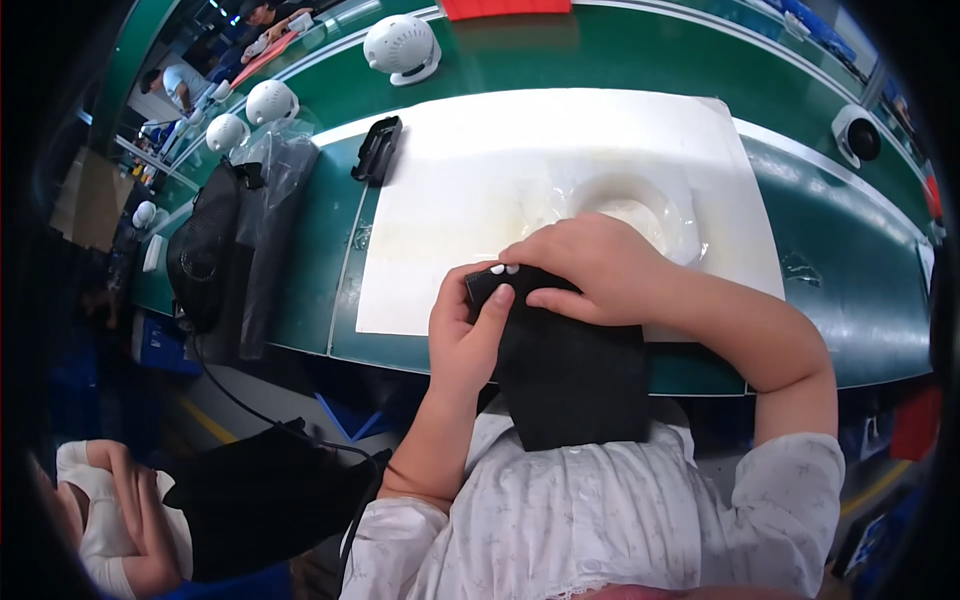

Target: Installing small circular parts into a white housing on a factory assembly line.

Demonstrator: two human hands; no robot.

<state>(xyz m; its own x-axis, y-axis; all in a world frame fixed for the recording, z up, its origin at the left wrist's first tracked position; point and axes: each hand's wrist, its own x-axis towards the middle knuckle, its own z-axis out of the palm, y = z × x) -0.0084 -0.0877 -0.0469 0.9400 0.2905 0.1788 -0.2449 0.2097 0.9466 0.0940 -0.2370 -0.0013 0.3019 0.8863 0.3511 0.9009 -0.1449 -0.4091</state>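
A black, flat, flexible-looking piece [573, 375] hangs from my two hands over the table's near edge, in front of my body. My left hand [470, 330] is closed on its upper left corner, thumb on the near face. My right hand [590, 265] grips the top edge, palm down, fingers reaching toward the left hand. Two small white bits [504, 269] show at the top edge between the hands; what they are I cannot make out. Just beyond the right hand, partly hidden by it, a wide translucent roll of tape [683, 220] lies on a white board [450, 150].
A black plastic holder [377, 150] lies at the board's left edge. Farther left are a black mesh bag [205, 250] and clear plastic wrapping [272, 180]. White rounded devices [400, 48] stand along the back. A person with folded arms [125, 510] is at lower left.
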